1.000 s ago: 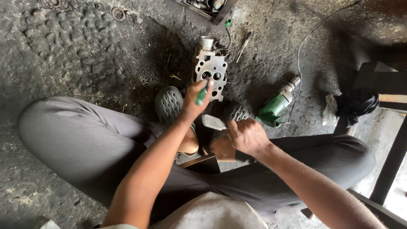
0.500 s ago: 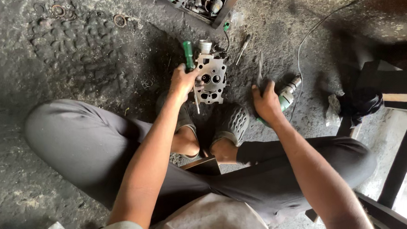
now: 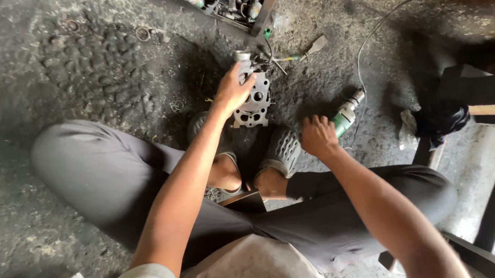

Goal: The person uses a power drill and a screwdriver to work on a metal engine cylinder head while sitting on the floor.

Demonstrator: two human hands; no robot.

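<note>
On gritty floor, left hand grips metal casting; right hand, fingers curled, touches green drill.

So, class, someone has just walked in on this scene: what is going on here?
A person sits on a dirty concrete floor, knees apart. Their left hand rests on a grey metal engine part with round holes, lying by their feet. Their right hand is at the green power tool on the ground beside it. A screwdriver lies further off.

Grey metal cylinder head lies flat on floor, beside green power tool.
</note>
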